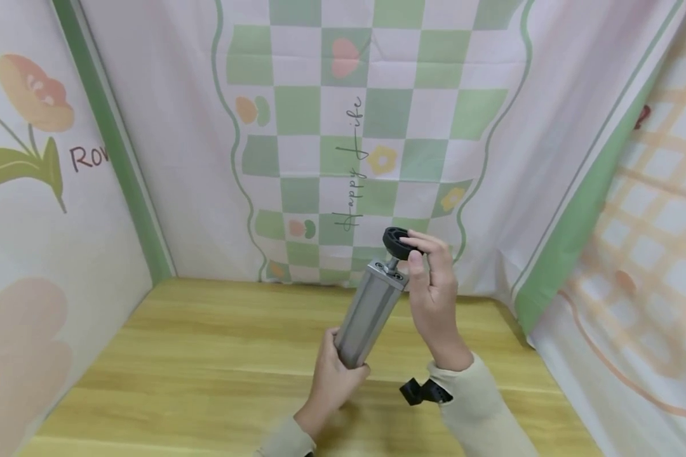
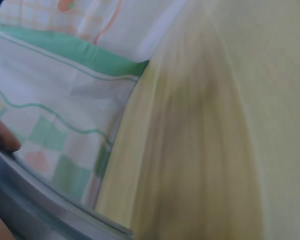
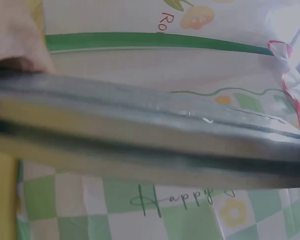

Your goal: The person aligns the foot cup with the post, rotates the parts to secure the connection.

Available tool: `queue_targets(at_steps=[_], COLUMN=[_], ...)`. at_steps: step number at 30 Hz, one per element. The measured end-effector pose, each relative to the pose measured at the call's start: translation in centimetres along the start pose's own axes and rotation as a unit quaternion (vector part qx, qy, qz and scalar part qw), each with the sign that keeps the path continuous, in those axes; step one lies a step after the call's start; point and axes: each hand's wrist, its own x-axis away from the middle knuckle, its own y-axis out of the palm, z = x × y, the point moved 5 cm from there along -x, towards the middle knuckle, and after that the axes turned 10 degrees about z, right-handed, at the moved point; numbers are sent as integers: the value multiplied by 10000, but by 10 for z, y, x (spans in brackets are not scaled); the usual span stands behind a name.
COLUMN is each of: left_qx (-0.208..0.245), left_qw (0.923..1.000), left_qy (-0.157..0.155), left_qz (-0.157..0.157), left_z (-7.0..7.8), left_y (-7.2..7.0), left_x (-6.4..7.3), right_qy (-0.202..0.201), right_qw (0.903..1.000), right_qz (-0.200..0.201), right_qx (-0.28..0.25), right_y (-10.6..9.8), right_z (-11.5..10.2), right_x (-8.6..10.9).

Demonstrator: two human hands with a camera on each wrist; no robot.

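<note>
A grey metal pneumatic cylinder [image 1: 368,311] is held tilted above the table, its upper end leaning away to the right. My left hand [image 1: 333,377] grips the lower end of its body, thumb across the near side. At the top, a short rod carries a round black knob [image 1: 396,243]. My right hand [image 1: 434,298] pinches that knob at its right edge between fingers and thumb. In the right wrist view the long cylinder body [image 3: 150,135] crosses the frame, blurred. The left wrist view catches just part of the body [image 2: 50,205] at lower left.
Below the hands lies a wood-grain table [image 1: 206,355]. Behind it hangs a curtain [image 1: 297,114] with green checks and lettering. Patterned cloth [image 1: 28,254] encloses the left side, and more cloth [image 1: 640,304] the right. A black wrist mount [image 1: 420,391] sits at the right sleeve.
</note>
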Motion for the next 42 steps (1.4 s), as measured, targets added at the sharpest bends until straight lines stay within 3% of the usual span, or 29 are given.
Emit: queue_targets(at_steps=[5, 10, 15, 21, 26, 31, 35, 42], left_qx=[-367, -1007, -1422, -1510, -1774, -2432, -2711, -2746], left_qw=[9973, 9863, 9748, 9553, 9294, 9026, 8921, 8810], left_qy=[407, 880, 1106, 1443, 1812, 2228, 2169, 2123], left_qz=[-482, -961, -1314, -2091, -2681, -2768, -2890, -3214], left_z=[0, -4, -6, -2, 2, 4, 0, -17], left_y=[-17, -41, -61, -76, -86, -92, -92, -84], left_x=[-9, -18, -25, -31, -37, -43, -44, -42], right_qy=[-246, -442, -12, 596, 1115, 2240, 3009, 3850], right_qw=[9994, 9949, 9863, 9736, 9544, 9235, 8951, 8622], right_qz=[-10, -332, -785, -1124, -1577, -2237, -2541, -2633], right_qx=[232, 844, 1450, 1896, 2278, 2167, 2092, 1979], right_y=[-15, -34, -50, -70, -88, -102, -108, -115], right_z=[4, 7, 10, 12, 18, 36, 51, 71], right_x=[4, 17, 31, 48, 68, 93, 115, 143])
